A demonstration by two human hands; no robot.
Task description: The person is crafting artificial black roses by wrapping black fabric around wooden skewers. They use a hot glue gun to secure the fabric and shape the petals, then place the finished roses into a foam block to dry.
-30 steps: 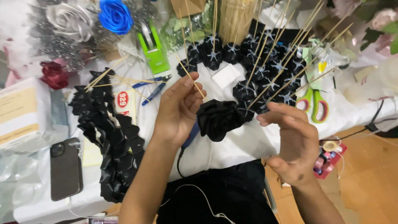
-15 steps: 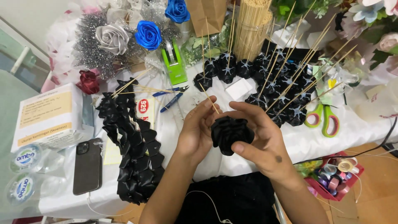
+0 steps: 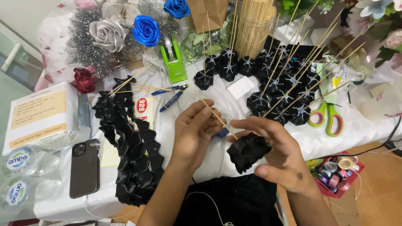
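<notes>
Head view: the left hand [image 3: 193, 134] is pinching a thin skewer [image 3: 217, 118] while the right hand [image 3: 276, 155] is cupping a soft, light, crushable black rose [image 3: 248, 151] at the table's [image 3: 360, 134] near edge; grip is best taken at the stick.

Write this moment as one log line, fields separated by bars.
left hand: grips wooden skewer | right hand: cups black ribbon rose | skewer tip at rose
</notes>
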